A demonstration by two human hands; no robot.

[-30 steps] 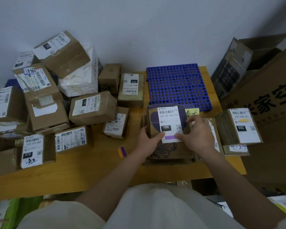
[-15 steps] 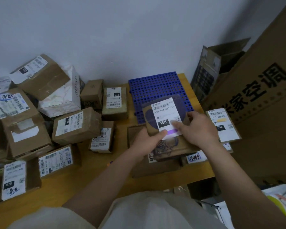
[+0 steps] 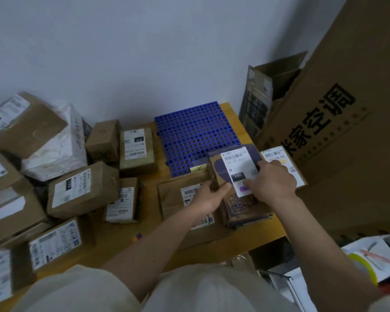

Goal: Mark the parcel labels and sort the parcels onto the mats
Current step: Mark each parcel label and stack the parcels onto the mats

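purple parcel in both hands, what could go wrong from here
The purple parcel is held near the table's right edge, over another labelled box; the left hand grips only its left side, so it could tip or slip. The right hand lies across the label near the purple mark, which might smear if it is wet. The blue mat is close, so overshooting seems unlikely.

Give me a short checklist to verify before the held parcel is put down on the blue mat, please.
1. Parcel held by both hands: ok; left hand grips its left edge, right hand rests on its label.
2. Purple mark on label: ok, visible.
3. Blue mat has free space: ok.
4. Label code readable: cannot tell, blurred.
5. Yellow note at mat edge matches this parcel: cannot tell.
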